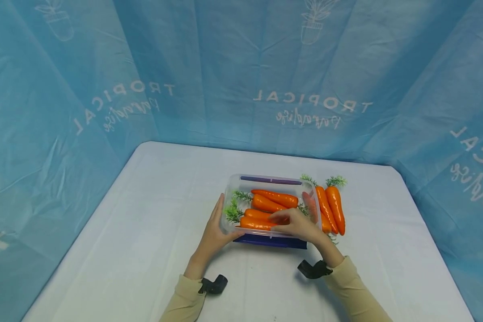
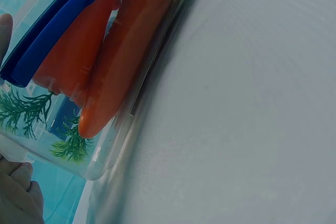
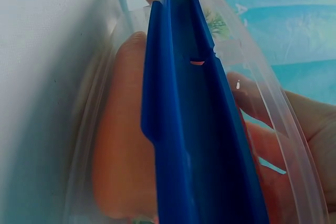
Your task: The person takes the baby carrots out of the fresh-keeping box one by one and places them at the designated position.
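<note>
White table (image 1: 161,214) extends on every side of the clear plastic box (image 1: 273,186), whose long axis runs left-right. The left hand (image 1: 214,236) spreads wide at its near-left corner; I cannot tell whether the right hand (image 1: 299,225), curved inside, grips anything. Glossy carrots (image 1: 275,197) lie lengthwise within, feathery tops (image 1: 233,211) mostly leftward.

A: Type of place?
B: Curtained booth, apparently staged for recording; whether home, lab or shop lies beyond cannot be told.
A: Enclosure?
B: Blue curtain (image 1: 225,89), at left, back and right; printed in white with potted plants (image 1: 311,32) and reversed lettering (image 1: 314,99), "TROPICAL Paradise".
A: Furniture?
B: Counter (image 1: 165,192), one; white-topped, rounded far corners, far edge beside the curtain.
A: Equipment?
B: Black devices (image 1: 215,285), two; one worn at each wrist (image 1: 194,269).
</note>
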Demonstrator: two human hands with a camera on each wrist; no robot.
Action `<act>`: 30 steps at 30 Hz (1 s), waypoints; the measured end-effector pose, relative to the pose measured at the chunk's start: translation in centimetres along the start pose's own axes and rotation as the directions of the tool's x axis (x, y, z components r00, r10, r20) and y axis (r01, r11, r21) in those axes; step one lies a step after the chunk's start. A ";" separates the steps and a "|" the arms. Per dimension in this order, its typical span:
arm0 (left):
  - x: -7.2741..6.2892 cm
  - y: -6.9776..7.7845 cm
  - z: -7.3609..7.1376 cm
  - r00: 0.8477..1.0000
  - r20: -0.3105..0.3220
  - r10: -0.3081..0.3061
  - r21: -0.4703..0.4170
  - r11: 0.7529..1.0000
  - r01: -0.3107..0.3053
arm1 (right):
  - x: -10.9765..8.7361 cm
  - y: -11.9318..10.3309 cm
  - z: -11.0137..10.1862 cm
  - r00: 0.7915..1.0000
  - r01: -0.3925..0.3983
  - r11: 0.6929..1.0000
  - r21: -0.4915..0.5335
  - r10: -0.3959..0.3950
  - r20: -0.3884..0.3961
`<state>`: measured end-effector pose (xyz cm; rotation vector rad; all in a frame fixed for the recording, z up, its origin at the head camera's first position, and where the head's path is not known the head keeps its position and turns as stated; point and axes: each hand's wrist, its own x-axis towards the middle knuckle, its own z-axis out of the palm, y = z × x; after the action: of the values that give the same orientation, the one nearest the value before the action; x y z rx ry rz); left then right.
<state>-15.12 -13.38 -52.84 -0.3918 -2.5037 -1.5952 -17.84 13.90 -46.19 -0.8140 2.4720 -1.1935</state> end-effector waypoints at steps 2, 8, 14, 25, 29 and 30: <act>0.0 0.0 0.0 1.000 0.000 -0.001 -0.003 1.000 0.001 | 0.0 0.0 0.0 1.000 0.012 1.000 -0.003 -0.012 -0.011; 0.0 0.0 -0.1 1.000 -0.012 0.006 0.005 1.000 -0.006 | -0.2 -0.1 0.0 0.990 0.042 0.998 -0.051 -0.048 -0.133; 0.2 0.1 -0.2 1.000 -0.019 0.004 0.016 1.000 -0.003 | -0.4 -0.5 0.2 0.941 0.034 0.995 -0.094 -0.064 -0.331; 0.0 0.4 -0.1 1.000 -0.011 -0.004 0.010 1.000 0.005 | -1.2 -1.2 0.2 0.823 0.046 0.998 0.034 -0.018 -0.568; -0.1 0.3 -0.1 1.000 -0.014 -0.007 0.007 1.000 0.008 | -1.8 -1.7 -0.4 0.753 0.028 0.993 0.110 0.051 -0.656; -0.1 0.3 -0.1 1.000 -0.014 -0.010 0.006 1.000 0.010 | -1.9 -1.8 -0.6 0.733 0.017 0.991 0.130 0.076 -0.676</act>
<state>-14.94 -13.32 -52.53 -0.3672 -2.5036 -1.5874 -15.91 14.50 -44.38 -0.3098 2.8845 -1.8876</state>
